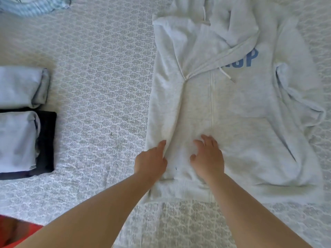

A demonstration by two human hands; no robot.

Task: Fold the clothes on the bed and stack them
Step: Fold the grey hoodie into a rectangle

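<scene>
The hoodie [241, 108] lettering is half covered by a folded flap, the striped garment [34, 6] gets cut off up top, and the folded stacks [19, 122] run off the left edge.

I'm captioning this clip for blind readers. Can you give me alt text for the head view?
Two hands, left hand and right hand, press flat on a pale grey hoodie spread on a patterned bedspread, its left side folded inward. Folded clothes sit stacked at the left.
</scene>
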